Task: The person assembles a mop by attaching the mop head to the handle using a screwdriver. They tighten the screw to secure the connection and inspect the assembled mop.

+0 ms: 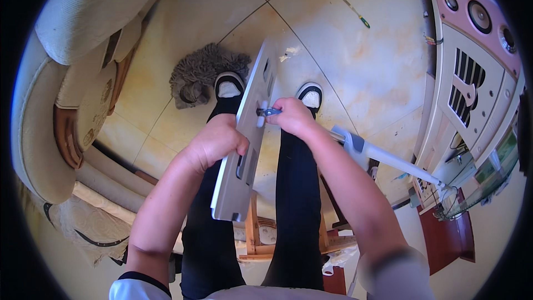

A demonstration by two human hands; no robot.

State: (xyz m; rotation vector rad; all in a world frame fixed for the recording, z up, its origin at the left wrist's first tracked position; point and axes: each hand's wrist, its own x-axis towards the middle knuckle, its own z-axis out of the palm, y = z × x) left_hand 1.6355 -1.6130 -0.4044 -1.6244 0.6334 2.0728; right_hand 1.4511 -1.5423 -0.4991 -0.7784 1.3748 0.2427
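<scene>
A flat, pale grey panel (252,150) with slots and cut-outs stands on edge, tilted, between my legs. My left hand (219,141) is closed on its left edge, with the thumb over the slotted face. At the middle of that face, my right hand (293,116) pinches a small blue-grey piece (272,111). This piece meets a pale fitting (261,115) on the panel. Its exact kind cannot be made out, since my fingers cover part of it. The panel's far side is hidden.
A grey shaggy cloth (202,72) lies by my left shoe. Ahead on the tiles is a thin tool with a green handle (363,22). A white pole (400,164) slants beside my right forearm. A sofa (41,128) stands left, a pink-and-white speaker cabinet (472,72) right.
</scene>
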